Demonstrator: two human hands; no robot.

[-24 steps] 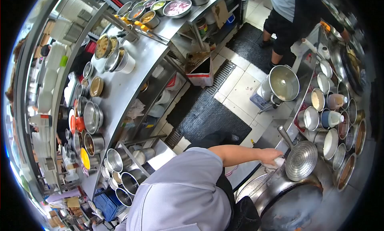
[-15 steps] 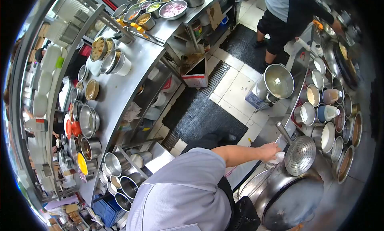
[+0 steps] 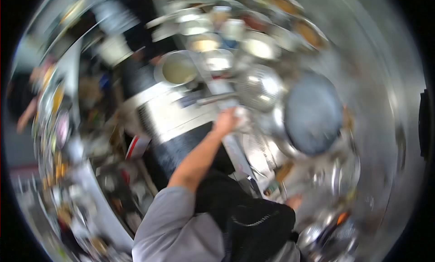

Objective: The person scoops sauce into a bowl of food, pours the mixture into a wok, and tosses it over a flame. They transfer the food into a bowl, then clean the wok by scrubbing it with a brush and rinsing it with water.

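The frame is smeared by motion. My left hand (image 3: 225, 121) is closed around a white cloth (image 3: 242, 118) at the near side of the stove. Just beyond it is a dark wok (image 3: 312, 112); whether the cloth wraps the wok's handle is hidden. A round perforated strainer (image 3: 259, 88) lies behind the cloth, its handle (image 3: 217, 99) pointing left. My right hand (image 3: 294, 201) shows only in part beside my black apron (image 3: 258, 221), near the front of the stove, its fingers blurred.
Several metal pots and bowls (image 3: 260, 45) stand behind the strainer. A large pot of pale liquid (image 3: 178, 69) stands at the walkway. Shelves and a steel counter (image 3: 106, 203) run along the left. Blurred metal ware (image 3: 312, 235) sits at lower right.
The view has swung right towards the stove, so the wok and pots now sit nearer the centre. My right hand has come partly into view. My left hand still grips the white cloth.
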